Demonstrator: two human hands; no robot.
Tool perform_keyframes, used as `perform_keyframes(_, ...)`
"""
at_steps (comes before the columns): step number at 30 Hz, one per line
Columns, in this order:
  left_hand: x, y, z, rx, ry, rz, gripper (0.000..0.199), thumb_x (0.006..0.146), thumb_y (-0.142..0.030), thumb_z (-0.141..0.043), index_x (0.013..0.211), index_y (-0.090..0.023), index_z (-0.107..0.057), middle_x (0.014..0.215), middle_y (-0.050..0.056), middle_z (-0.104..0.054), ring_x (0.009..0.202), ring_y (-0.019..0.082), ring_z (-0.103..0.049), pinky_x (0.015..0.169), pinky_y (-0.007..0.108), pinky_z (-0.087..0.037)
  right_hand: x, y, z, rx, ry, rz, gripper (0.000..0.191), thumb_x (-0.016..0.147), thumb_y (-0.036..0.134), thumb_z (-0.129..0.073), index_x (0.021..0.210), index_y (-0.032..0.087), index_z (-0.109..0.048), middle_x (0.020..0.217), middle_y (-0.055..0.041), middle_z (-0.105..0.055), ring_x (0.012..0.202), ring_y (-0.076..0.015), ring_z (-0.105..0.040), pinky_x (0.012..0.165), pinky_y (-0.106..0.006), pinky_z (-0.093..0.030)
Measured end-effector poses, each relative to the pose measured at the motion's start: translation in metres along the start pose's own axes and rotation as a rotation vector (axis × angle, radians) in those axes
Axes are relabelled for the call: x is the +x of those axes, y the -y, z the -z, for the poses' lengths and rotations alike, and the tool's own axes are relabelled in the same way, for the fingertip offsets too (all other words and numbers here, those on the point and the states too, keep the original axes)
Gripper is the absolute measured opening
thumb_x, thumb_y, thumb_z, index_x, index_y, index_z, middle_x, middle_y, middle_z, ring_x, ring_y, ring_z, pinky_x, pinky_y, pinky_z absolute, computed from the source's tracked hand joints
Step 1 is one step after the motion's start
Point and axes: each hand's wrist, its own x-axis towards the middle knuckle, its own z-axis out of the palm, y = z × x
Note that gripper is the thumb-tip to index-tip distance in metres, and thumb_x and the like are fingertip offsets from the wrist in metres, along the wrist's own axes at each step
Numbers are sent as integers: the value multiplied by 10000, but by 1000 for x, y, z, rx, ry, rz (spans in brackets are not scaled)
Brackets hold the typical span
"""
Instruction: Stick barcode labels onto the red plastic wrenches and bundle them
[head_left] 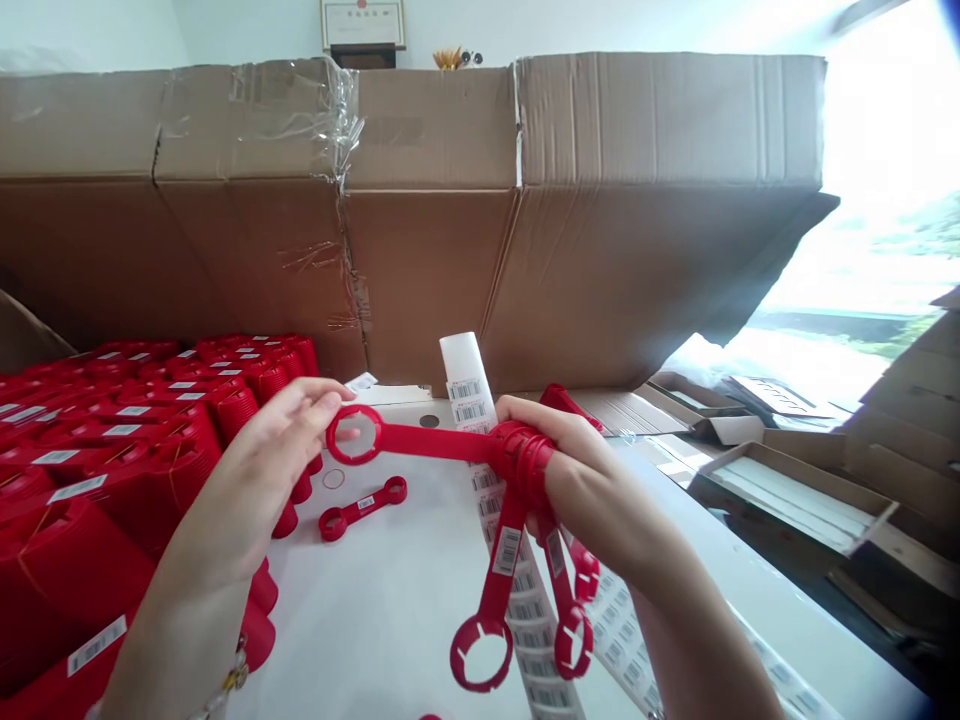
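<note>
My right hand (570,460) grips several red plastic double-ring pieces by their stacked rings. One red double-ring piece (435,442) points left towards my other hand, with no label visible on its bar. Two others hang down, a barcode label (507,550) on the bar of one. At the left ring, my left hand (277,450) has thumb and index finger together on a small white label (362,382); some of its fingers are behind the ring. A strip of barcode labels (529,610) runs beneath the held pieces. Another labelled red piece (363,508) lies on the white table.
Stacks of bundled red pieces (172,430) fill the left side. A large cardboard box wall (427,250) stands across the back. Further label sheets (626,630) lie at the right, beyond which is an open carton (795,490). A thin rubber band (334,479) rests on the white table (360,620).
</note>
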Motion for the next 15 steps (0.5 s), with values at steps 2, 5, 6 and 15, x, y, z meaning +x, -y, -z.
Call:
perform_keyframes(2,-6,-5,1,50,-115,-73,260,934,-556,-625,1073,-345,-684,1110,-31,-695,1035,197,-667,860,288,-564,0,-2,-2,-32,-43,0,199,918,153,-436,741,200,-513,687,14,-522,595,-119,-463,476,-244,-303)
perform_keyframes(5,-17,-13,4,27,-247,-152,179,912,-538,-649,1008,-386,-654,884,-48,-647,759,164,-626,618,277,-532,0,-4,-4,-48,-39,-13,195,907,149,-423,752,201,-529,694,0,-552,599,-130,-479,465,-249,-293)
perform_keyframes(6,-22,-16,5,28,-238,-154,186,878,-544,-680,976,-387,-660,724,-47,-596,589,145,-553,487,271,-467,0,-4,-4,-50,-37,-13,195,908,152,-421,757,200,-535,700,-6,-566,601,-134,-493,460,-251,-292)
perform_keyframes(15,-45,-38,-12,274,68,183,302,755,-581,-747,879,-308,-722,519,-38,-505,455,111,-364,408,205,-245,-6,0,-11,-149,-17,-10,233,939,169,-400,772,210,-557,690,0,-590,585,-139,-504,447,-262,-302)
